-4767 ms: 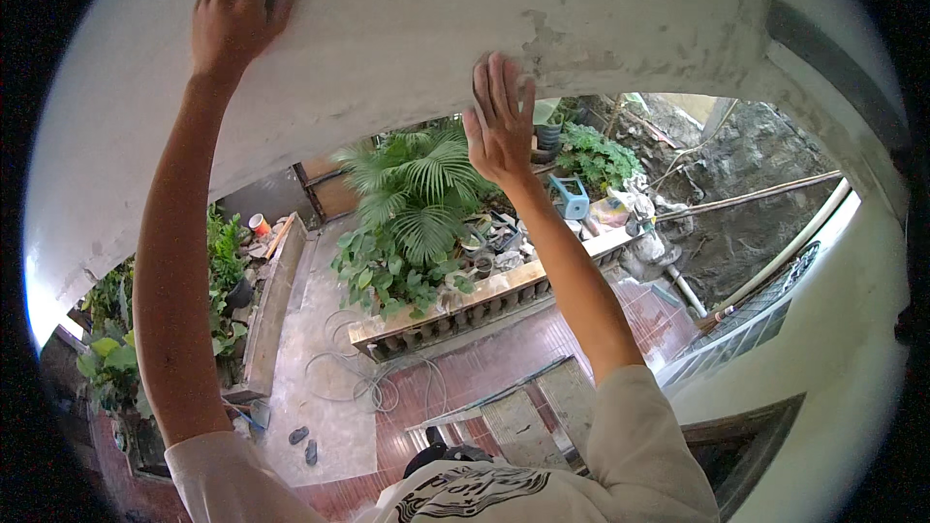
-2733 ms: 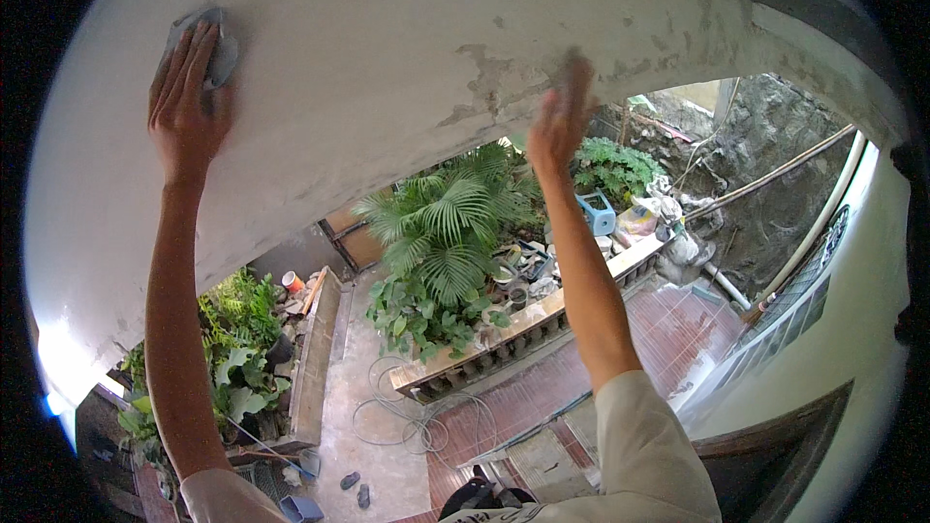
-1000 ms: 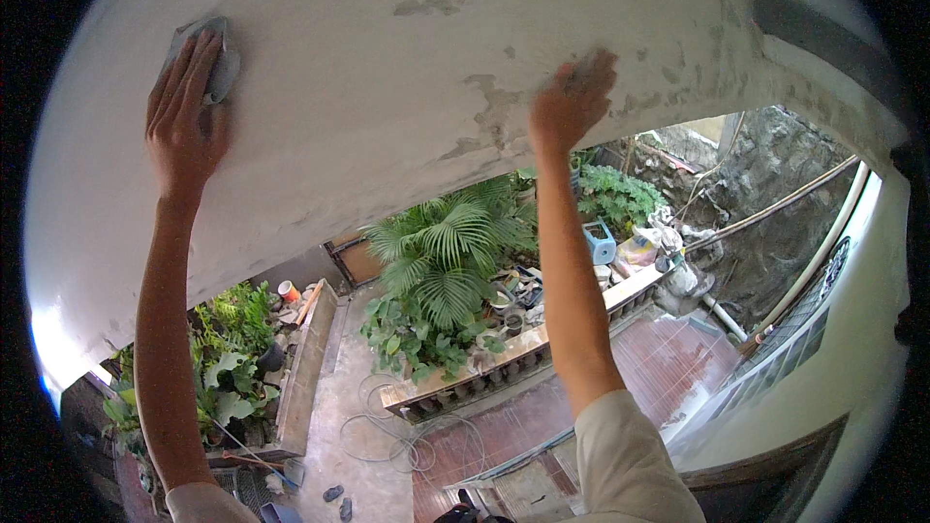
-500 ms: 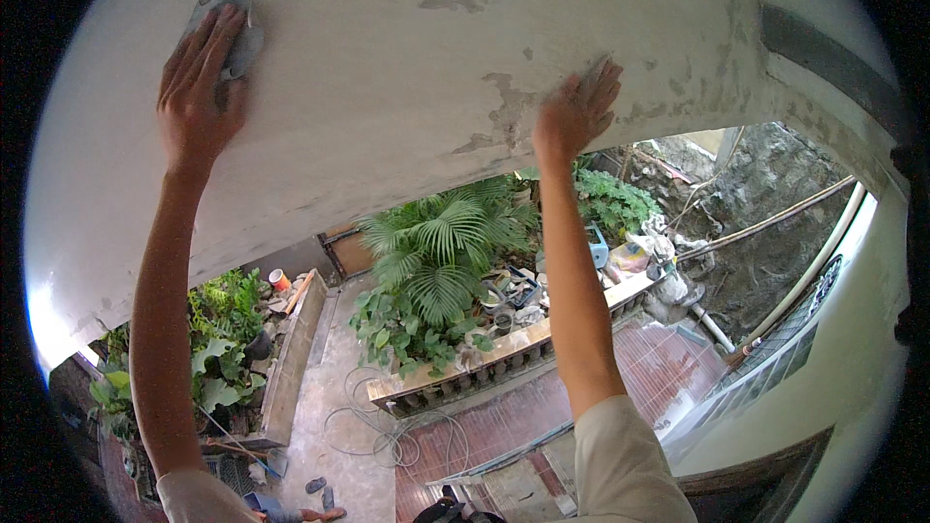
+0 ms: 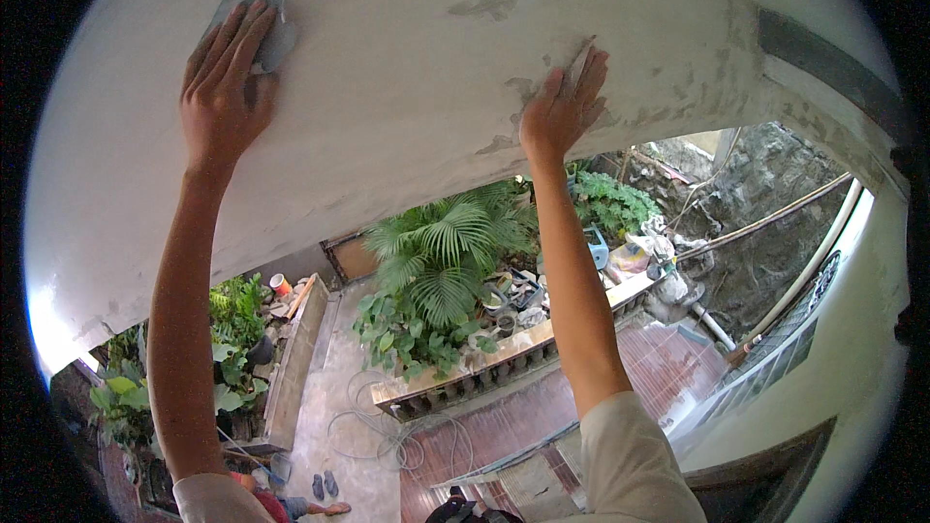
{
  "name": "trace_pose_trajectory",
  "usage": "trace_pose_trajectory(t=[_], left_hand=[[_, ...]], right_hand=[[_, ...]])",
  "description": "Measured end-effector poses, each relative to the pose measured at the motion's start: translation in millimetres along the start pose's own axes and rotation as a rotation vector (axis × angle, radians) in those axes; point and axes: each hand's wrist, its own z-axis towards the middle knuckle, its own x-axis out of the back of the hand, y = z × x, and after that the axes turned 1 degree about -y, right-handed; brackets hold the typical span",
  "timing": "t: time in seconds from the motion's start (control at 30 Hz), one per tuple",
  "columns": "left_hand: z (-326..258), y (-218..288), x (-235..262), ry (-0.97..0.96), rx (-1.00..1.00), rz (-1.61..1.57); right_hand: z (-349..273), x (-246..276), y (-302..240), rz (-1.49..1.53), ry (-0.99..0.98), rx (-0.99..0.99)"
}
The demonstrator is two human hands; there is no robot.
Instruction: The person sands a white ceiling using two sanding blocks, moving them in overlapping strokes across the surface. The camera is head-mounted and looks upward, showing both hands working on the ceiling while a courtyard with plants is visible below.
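My left hand (image 5: 228, 87) lies against the pale plastered ceiling surface (image 5: 387, 68) at upper left. Its fingers press a grey sheet of sandpaper (image 5: 276, 39) flat to the plaster; part of the sheet is hidden beneath them. Further right, my right hand (image 5: 564, 102) rests on the same surface beside rough grey patches (image 5: 494, 0). Its fingers stretch upward, and I see nothing plainly held in them. Both arms reach up from the lower edge.
Below are a leafy palm (image 5: 446, 252) in a planter, a ledge (image 5: 465, 378) with balusters, a coiled hose (image 5: 397, 436) and a red tiled surface (image 5: 484, 441). A person's foot (image 5: 337, 508) shows near dark slippers (image 5: 325, 484). A rocky slope (image 5: 765, 203) rises at right.
My left hand and the sandpaper have shifted right across the plaster. My right hand has moved slightly left. The view has shifted a little, and more of the person below shows.
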Motion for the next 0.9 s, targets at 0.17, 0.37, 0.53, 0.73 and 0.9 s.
trace_pose_trajectory(t=[0.17,0.37,0.53,0.73,0.9], left_hand=[[1,3,-3,-0.011,0.028,0.008],[2,9,-5,0.037,0.012,-0.081],[0,14,-10,0.030,0.042,-0.066],[-4,22,-15,0.031,0.078,-0.074],[-30,62,-8,-0.070,0.044,-0.114]], right_hand=[[-40,-5,-52,-0.009,-0.086,0.288],[-106,38,-26,0.171,-0.366,0.556],[-151,103,4,0.065,-0.489,0.136],[-281,212,5,0.463,-0.914,-0.438],[-327,277,-1,0.408,-1.179,-1.025]])
